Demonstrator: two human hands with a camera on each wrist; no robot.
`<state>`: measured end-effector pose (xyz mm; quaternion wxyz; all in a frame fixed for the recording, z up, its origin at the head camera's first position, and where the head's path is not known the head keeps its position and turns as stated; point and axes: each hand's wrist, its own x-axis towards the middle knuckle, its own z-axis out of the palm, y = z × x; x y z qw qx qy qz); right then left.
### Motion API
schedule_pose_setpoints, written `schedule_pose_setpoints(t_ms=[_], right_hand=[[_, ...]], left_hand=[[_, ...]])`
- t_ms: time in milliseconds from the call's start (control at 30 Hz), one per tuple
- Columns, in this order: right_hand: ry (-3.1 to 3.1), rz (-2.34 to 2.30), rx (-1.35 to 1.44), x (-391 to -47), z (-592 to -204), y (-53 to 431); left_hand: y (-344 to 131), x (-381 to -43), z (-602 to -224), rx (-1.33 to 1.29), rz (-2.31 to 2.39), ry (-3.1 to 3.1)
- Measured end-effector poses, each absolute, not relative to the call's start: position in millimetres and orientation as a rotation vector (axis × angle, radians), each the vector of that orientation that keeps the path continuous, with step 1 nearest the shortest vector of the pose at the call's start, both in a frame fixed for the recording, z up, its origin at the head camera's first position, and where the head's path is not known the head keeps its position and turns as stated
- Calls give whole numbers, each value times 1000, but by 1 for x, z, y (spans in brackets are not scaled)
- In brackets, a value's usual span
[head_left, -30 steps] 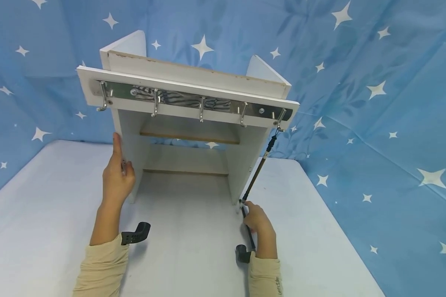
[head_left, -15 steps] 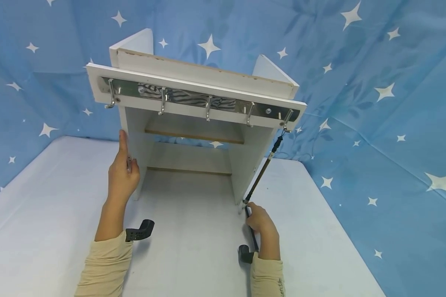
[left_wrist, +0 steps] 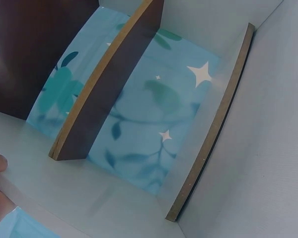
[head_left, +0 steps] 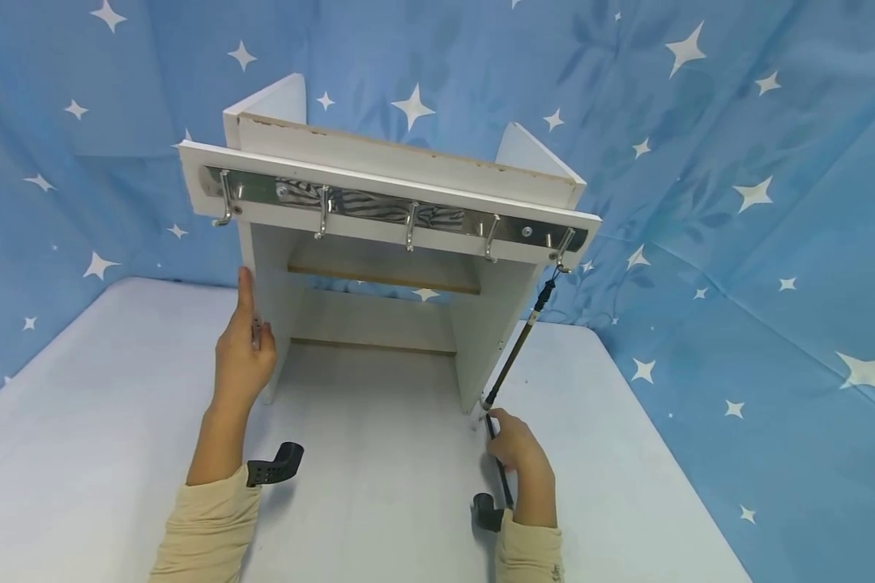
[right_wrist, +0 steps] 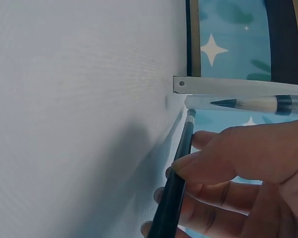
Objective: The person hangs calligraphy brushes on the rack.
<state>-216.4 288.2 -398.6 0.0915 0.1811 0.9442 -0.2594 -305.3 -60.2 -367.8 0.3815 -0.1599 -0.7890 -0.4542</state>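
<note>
A white wooden shelf unit stands on the table, with a metal hook rail across its front. My left hand grips its left side panel, index finger straight up along the edge. A paintbrush hangs by a loop from the rightmost hook, bristles down. The right wrist view shows its pointed bristles beside the panel foot, a clear sleeve-like piece around the tip. My right hand pinches a slim black stick with a silvery band, its top end close to the bristles.
Two inner boards span the shelf unit between its side panels. The white tabletop extends around it. A blue star-patterned curtain hangs behind and to the right. Black camera mounts stick out at both wrists.
The view has shifted slightly, moving the whole scene rightward. Relative to the shelf unit, my right hand and the hanging brush's lower end are a little farther right. My left hand keeps its grip.
</note>
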Motion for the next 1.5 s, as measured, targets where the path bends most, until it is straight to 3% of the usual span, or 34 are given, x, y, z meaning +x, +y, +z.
schedule_pose_setpoints(t_ms=[467,1500], right_hand=[[2899,-897,448,-210,-393,285],[3191,-977,417,-177,-319,278]], left_hand=[[-70,-297,-376,-381,-1154,-2029],[-59,-304,-369,-406,-1136,-2019]])
